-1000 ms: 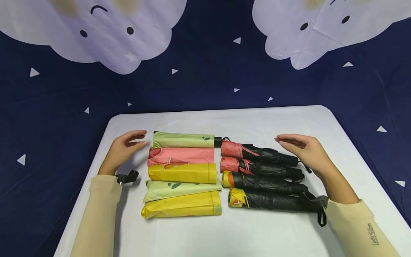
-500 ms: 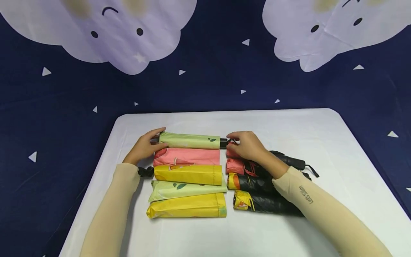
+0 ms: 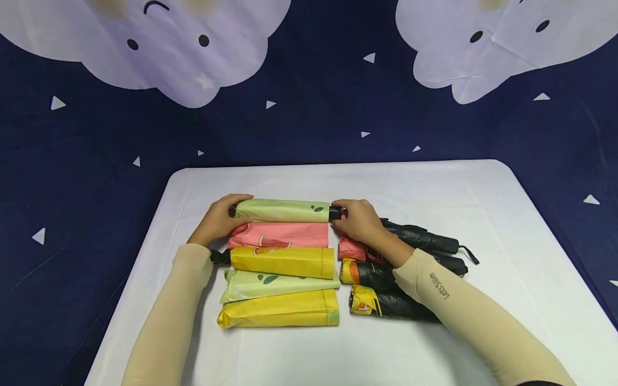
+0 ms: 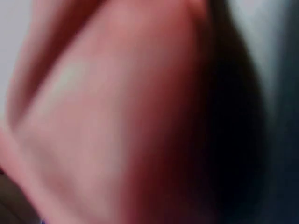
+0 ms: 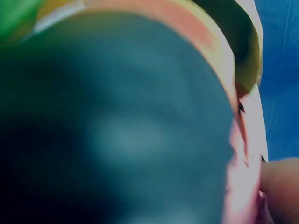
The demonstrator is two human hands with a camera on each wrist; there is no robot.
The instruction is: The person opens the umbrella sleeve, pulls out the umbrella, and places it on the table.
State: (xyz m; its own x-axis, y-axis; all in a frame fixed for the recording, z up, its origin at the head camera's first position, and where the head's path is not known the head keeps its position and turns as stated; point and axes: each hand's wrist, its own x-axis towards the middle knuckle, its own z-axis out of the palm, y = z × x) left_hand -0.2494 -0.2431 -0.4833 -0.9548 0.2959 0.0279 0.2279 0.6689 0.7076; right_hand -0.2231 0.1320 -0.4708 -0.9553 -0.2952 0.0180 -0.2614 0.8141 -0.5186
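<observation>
At the far side of the left row lies a folded umbrella in a light green sleeve [image 3: 282, 210], a black end showing on either side. My left hand [image 3: 214, 221] grips its left end, thumb in front and fingers behind. My right hand [image 3: 361, 221] holds the black right end [image 3: 335, 213] between thumb and fingers. Beneath my right wrist are folded black umbrellas, partly hidden by the forearm. In the left wrist view the hand [image 4: 93, 121] is a close blur. A dark blurred surface [image 5: 131, 135] fills most of the right wrist view.
Nearer me in the left row lie a pink sleeve [image 3: 285, 236], a yellow one [image 3: 282, 262], another green one [image 3: 289, 285] and another yellow one [image 3: 282, 309]. Several black folded umbrellas [image 3: 425, 237] with red or yellow ends lie at right. White cloth [image 3: 289, 354] covers the table.
Both hands have come inward from either side of the rows. Left reached the green-sleeved umbrella's left end first; right has since slid left onto its black end. The umbrella looks unmoved.
</observation>
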